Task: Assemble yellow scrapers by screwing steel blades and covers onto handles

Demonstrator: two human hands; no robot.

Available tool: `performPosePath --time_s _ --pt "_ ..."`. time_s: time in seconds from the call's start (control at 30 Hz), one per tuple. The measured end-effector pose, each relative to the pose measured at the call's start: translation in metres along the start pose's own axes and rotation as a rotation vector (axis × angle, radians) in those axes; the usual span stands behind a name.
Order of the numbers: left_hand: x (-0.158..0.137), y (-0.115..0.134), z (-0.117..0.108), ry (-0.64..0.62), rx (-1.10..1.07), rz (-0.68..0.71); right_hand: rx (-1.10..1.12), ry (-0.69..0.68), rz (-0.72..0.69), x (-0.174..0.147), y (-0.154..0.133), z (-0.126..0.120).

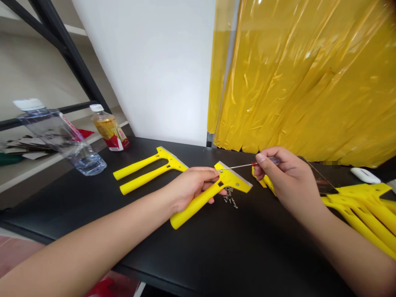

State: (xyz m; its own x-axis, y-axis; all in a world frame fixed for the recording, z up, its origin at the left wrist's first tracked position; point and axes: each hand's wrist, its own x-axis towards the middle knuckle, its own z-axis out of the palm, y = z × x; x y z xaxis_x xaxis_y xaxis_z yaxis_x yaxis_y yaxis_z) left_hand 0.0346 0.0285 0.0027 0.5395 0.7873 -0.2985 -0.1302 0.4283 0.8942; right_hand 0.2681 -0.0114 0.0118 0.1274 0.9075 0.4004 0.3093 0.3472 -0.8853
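Observation:
My left hand (194, 185) is closed around a yellow scraper (198, 206) with a metal blade along its head, held just above the black table. In my right hand (281, 173) is a screwdriver (239, 166), gripped by its handle. Its thin shaft points left, and the tip meets the scraper head near a screw by my left thumb. Small loose screws and nuts (230, 196) lie on the table beside and below the scraper head. Two more yellow scrapers (142, 177) with blades rest behind my left forearm.
Several yellow scraper handles (368, 210) are piled at the right, near a white computer mouse (365, 175). At the left stand a clear water bottle (68, 140) and a drink bottle (109, 128). A white panel (161, 74) and yellow plastic sheeting (303, 82) rise behind the black table (216, 251).

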Motion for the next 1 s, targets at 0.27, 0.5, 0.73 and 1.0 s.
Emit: performPosePath --time_s 0.27,0.5,0.73,1.0 --pt "0.0002 0.0006 -0.0001 0.006 0.0 -0.001 -0.026 -0.004 0.003 -0.0007 0.0 -0.0001" --pt "-0.0005 0.0018 0.0008 0.016 0.012 -0.012 -0.04 0.004 -0.007 -0.0019 -0.0008 -0.0013" --pt "0.0 0.0008 0.0 -0.001 0.006 -0.009 -0.158 -0.001 -0.07 -0.004 -0.0019 0.0001" --pt "0.0003 0.0 -0.0014 0.025 0.035 0.015 -0.167 0.028 -0.144 -0.0073 -0.0051 -0.0016"
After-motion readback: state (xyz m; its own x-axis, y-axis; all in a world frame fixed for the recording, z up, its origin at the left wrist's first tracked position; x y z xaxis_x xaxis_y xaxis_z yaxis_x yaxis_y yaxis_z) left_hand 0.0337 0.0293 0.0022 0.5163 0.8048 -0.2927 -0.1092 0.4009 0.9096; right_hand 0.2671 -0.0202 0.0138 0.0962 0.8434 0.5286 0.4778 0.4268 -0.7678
